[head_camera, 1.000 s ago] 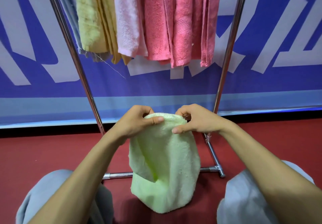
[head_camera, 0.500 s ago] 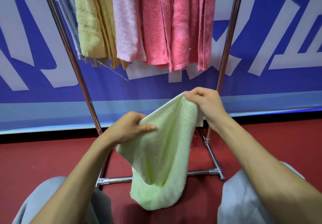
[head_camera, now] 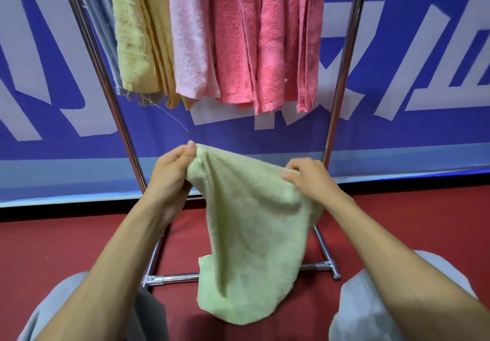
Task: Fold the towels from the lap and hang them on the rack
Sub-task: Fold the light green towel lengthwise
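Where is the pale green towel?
In the head view the pale green towel hangs at centre, its top edge gripped by the left hand and right hand, below the pink towels on the rack.

A pale green towel (head_camera: 249, 234) droops limp in the air, its top edge pinched by the left hand (head_camera: 169, 173) and right hand (head_camera: 310, 179). Beyond it stands a chrome rack (head_camera: 342, 89), with hung towels (head_camera: 238, 36) running yellow on the left to pink on the right.

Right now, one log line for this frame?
stage: folding, not hung | left hand: pinches green towel corner | right hand: grips top edge | rack: hung towels
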